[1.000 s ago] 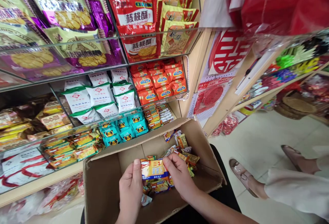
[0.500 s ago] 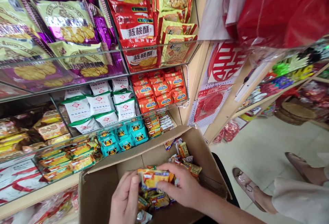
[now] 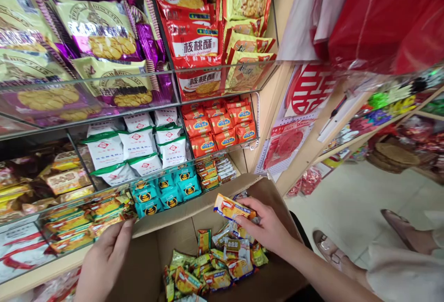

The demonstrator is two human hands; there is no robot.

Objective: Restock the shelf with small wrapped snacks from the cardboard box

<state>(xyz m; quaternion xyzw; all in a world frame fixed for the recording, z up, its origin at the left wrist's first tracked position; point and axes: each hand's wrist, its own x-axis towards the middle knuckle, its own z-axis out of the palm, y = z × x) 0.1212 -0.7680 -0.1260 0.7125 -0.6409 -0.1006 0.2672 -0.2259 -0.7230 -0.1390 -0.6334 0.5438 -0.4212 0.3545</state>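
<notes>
My right hand [image 3: 265, 228] pinches a small yellow-and-orange snack packet [image 3: 231, 207] between thumb and fingers, above the cardboard box. The box [image 3: 138, 265] stands with its top open, and a heap of small wrapped snacks [image 3: 208, 269] lies inside, in yellow, green and clear wrappers. At the box's left side my left hand [image 3: 104, 260] is held up near the front of the lowest shelf, beside a compartment of yellow-green packets [image 3: 107, 209]. Its thumb and fingers are stretched out with nothing visible in them; some fingers are partly hidden.
Clear-fronted shelf bins hold teal packets [image 3: 169, 195], white-and-green packets [image 3: 138, 142], red packets [image 3: 218, 128] and walnut shortbread packs [image 3: 196, 40]. Red bags [image 3: 381, 20] hang at the upper right. A person's sandaled foot [image 3: 329, 246] is on the tiled floor, right of the box.
My left hand has left the packet and moved left, out of the box toward the shelf. My right hand has lifted the packet up and right, uncovering the heap.
</notes>
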